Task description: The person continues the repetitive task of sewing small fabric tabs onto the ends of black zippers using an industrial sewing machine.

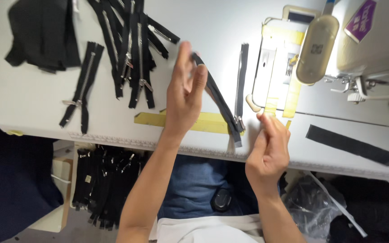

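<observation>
My left hand [184,92] is raised over the white table [32,103] and pinches the upper end of one half of a black zipper [217,96]. That half runs diagonally down to the metal slider [239,124] near the table's front edge. The other half [242,72] lies flat, pointing away toward the sewing machine. My right hand [269,150] is at the front edge just right of the slider. Its fingers are pressed together and it is not touching the zipper; I see nothing in them.
A heap of black metal-toothed zippers [131,45] and one single zipper [82,85] lie at the left, beside black fabric [41,31]. A sewing machine [320,45] stands at the right, a black strip [350,145] before it. Yellow tape [212,120] marks the table. Bundled zippers [104,180] sit below.
</observation>
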